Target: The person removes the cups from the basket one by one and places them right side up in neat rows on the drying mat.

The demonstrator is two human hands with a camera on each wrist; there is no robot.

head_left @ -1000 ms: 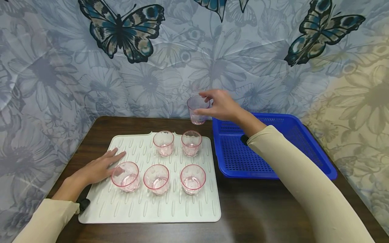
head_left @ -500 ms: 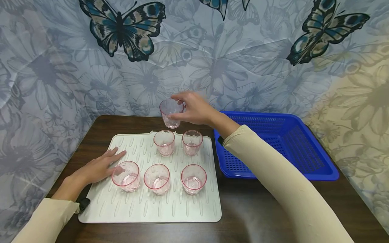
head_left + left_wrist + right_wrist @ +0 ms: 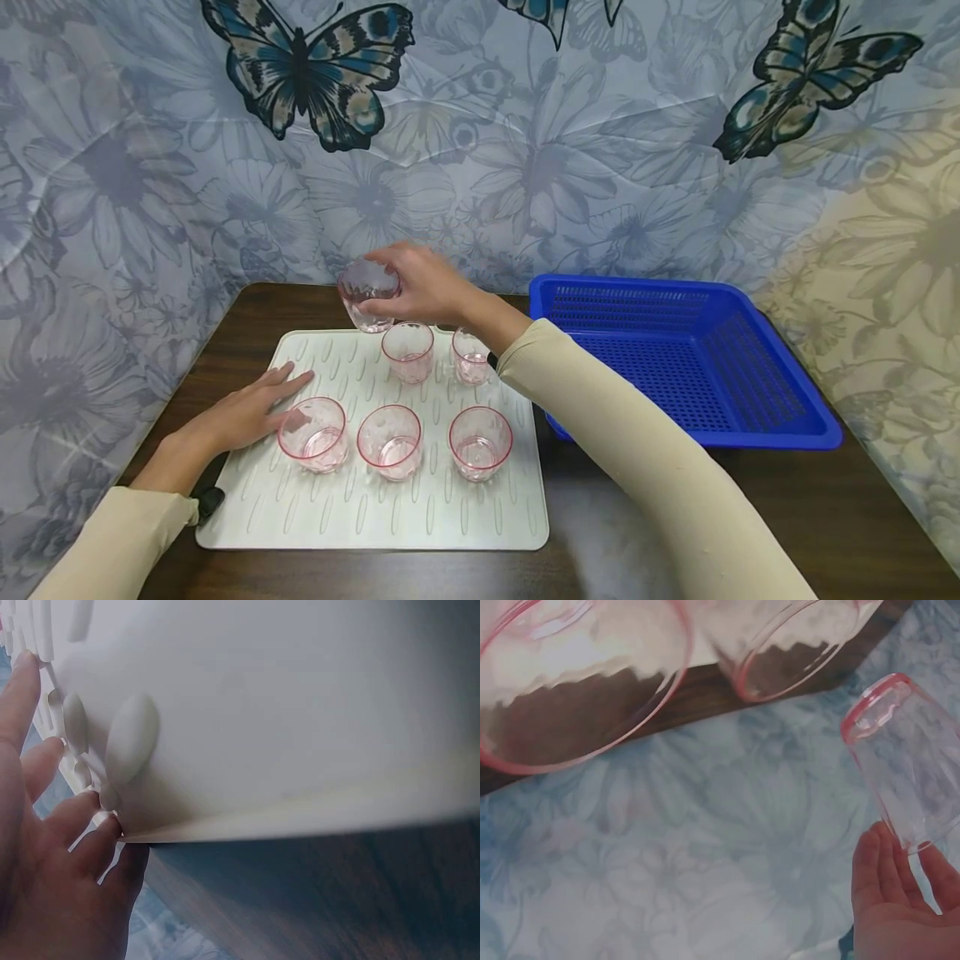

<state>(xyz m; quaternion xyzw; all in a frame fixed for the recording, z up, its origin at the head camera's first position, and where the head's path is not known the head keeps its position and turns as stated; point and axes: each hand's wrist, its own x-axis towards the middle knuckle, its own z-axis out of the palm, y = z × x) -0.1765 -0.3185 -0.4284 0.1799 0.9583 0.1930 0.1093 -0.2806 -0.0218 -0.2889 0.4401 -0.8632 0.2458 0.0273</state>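
My right hand (image 3: 431, 287) holds a clear, pink-tinted drinking glass (image 3: 362, 292) above the back edge of a white ribbed drying mat (image 3: 375, 517). In the right wrist view, fingertips touch that glass (image 3: 911, 765) at its lower end. Five others stand on the mat: a front row with a left glass (image 3: 315, 446), a middle glass (image 3: 390, 450) and a right glass (image 3: 480, 450), and behind them one glass (image 3: 408, 354) and another (image 3: 467, 354) partly covered by my right wrist. My left hand (image 3: 243, 412) rests spread on the mat's left edge, its thumb behind the left glass.
A blue perforated plastic basket (image 3: 757, 440) stands on the right of the dark wooden table (image 3: 750, 492), partly behind my right sleeve. A butterfly-patterned cloth (image 3: 480, 167) hangs right behind the table's back edge.
My right hand has carried the glass leftward from near the basket, past the two back glasses, to the mat's back left. The left hand has stayed in place.
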